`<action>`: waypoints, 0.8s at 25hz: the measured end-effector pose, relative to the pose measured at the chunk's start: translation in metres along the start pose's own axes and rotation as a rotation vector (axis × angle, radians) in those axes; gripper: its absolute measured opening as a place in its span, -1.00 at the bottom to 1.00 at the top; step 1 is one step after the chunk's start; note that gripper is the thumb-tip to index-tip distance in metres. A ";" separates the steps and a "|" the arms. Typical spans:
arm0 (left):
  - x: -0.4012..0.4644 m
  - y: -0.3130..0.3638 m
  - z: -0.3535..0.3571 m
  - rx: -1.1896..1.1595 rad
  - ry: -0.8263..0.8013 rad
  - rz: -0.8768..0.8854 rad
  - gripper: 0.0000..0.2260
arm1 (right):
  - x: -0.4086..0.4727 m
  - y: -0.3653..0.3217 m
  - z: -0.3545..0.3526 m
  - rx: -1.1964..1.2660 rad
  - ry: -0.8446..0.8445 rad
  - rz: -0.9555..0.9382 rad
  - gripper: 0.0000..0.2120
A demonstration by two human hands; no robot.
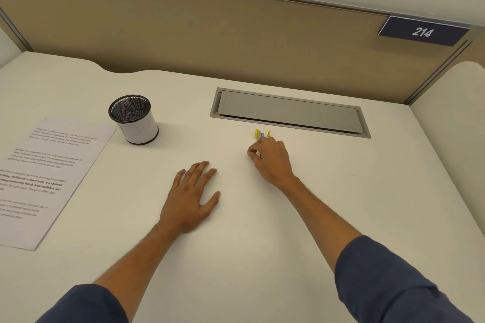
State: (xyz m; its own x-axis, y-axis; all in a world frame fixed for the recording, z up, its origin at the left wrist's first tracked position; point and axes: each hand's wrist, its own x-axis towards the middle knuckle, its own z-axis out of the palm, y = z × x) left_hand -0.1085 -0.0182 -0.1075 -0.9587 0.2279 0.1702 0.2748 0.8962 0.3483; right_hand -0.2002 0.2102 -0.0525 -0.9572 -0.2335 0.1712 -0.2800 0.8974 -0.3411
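Observation:
My right hand (pixel 270 158) lies on the white desk (pixel 341 204) with its fingers curled round thin pen-like items. Their yellow and grey ends (pixel 262 134) stick out beyond the knuckles; the rest is hidden under the hand. Flat on the desk to the left, my left hand (pixel 191 196) rests with fingers straight and holds nothing. A mesh pen cup (pixel 133 119) wrapped in a white label stands upright at the left back, apart from both hands.
A printed sheet of paper (pixel 44 178) lies at the desk's left edge. A grey cable hatch (pixel 288 111) is set into the desk just behind my right hand. A beige partition (pixel 210 34) with a "214" plate (pixel 422 32) closes the back.

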 end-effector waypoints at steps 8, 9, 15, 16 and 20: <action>0.000 -0.001 0.002 0.000 0.000 0.003 -0.45 | 0.017 -0.006 0.008 -0.191 -0.059 -0.064 -0.77; 0.000 0.000 0.002 -0.003 0.000 0.003 -0.45 | 0.020 -0.008 0.010 -0.215 -0.080 -0.081 -0.76; 0.000 -0.001 0.002 -0.003 0.004 0.004 -0.45 | 0.032 -0.031 0.023 -0.076 -0.151 -0.084 -0.81; 0.000 -0.001 0.003 -0.003 0.003 0.004 -0.45 | 0.034 -0.034 0.025 -0.041 -0.164 -0.077 -0.82; 0.000 -0.001 0.003 -0.002 0.001 0.004 -0.44 | 0.036 -0.040 0.029 0.066 -0.201 -0.078 -0.83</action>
State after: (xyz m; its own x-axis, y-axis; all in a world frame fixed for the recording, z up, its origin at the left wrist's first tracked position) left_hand -0.1092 -0.0181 -0.1103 -0.9576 0.2308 0.1723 0.2785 0.8945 0.3496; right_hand -0.2256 0.1549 -0.0597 -0.9262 -0.3768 0.0143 -0.3514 0.8489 -0.3949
